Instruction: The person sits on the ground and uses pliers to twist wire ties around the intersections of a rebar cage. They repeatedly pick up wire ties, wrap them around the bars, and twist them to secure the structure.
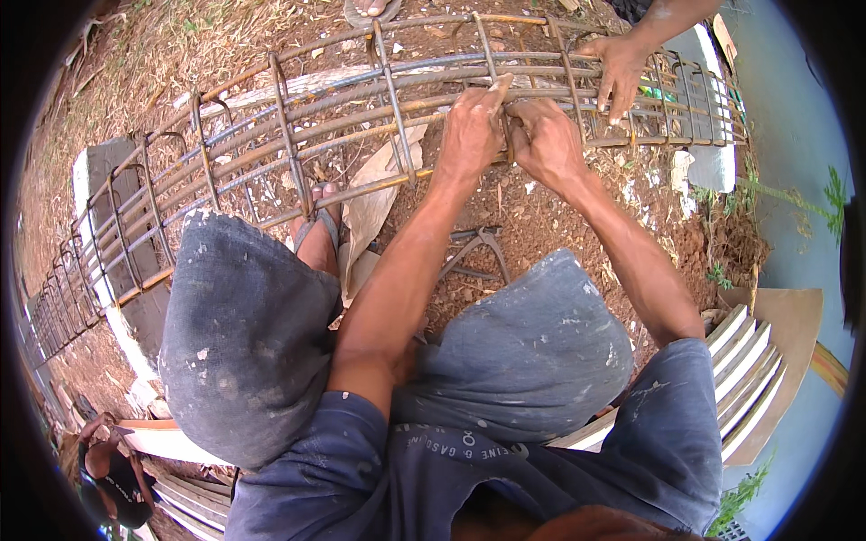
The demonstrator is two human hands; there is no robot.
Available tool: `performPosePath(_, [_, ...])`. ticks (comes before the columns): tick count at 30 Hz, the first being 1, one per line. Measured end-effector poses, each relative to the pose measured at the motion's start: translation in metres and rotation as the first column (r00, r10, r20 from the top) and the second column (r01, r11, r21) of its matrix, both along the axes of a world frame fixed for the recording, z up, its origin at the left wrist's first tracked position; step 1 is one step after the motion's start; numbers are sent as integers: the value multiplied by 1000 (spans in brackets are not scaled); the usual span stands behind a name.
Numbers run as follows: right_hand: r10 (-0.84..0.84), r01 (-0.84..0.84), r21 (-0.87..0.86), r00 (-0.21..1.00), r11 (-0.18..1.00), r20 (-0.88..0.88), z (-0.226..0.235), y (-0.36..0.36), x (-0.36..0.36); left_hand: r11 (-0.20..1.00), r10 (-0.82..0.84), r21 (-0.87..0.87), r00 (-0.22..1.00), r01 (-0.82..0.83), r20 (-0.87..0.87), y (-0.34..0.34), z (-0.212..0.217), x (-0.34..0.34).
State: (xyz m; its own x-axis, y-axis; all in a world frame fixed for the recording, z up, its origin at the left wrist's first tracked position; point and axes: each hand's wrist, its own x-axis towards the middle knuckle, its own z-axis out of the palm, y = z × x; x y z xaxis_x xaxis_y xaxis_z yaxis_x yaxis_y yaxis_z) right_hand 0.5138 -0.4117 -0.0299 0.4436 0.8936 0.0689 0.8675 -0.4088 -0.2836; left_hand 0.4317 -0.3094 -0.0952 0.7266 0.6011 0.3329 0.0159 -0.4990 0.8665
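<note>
A long rebar cage (257, 162) of rusty bars and square stirrups stretches across in front of me. My left hand (473, 133) is closed round a steel stirrup (485, 45) at the cage's middle, thumb pointing up along it. Right beside it, my right hand (547, 142) is closed with bent fingers on the same stirrup's near side; its fingertips are partly hidden. Another person's hand (622, 68) reaches in from the upper right and rests with spread fingers on the cage. On the soil below my hands lies a pair of steel pincers (489, 242).
Concrete-like supports (117, 216) carry the cage at left and right. Torn brown paper (383, 176) lies by my sandalled foot (327, 216). Stacked white-edged boards (744, 361) stand at lower right near a blue-grey surface (794, 225). Another person (113, 482) is at far lower left.
</note>
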Motion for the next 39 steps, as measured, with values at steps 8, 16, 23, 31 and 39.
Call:
performPosePath(8, [325, -297, -154, 920, 942, 217, 19, 8, 26, 995, -52, -97, 986, 37, -158, 3, 15, 2])
performPosePath(16, [-29, 34, -159, 999, 987, 33, 11, 19, 11, 902, -34, -431, 999, 20, -26, 10, 12, -7])
performPosePath(23, [-510, 753, -343, -12, 562, -860, -10, 28, 22, 970, 242, 29, 967, -241, -82, 40, 22, -49])
performPosePath(31, [-496, 843, 3, 319, 537, -808, 0, -35, -31, 936, 328, 160, 942, -314, -73, 61, 20, -105])
performPosePath(39, [-799, 582, -547, 427, 602, -424, -158, -148, -172, 835, 329, 387, 919, -391, 219, 64, 17, -124])
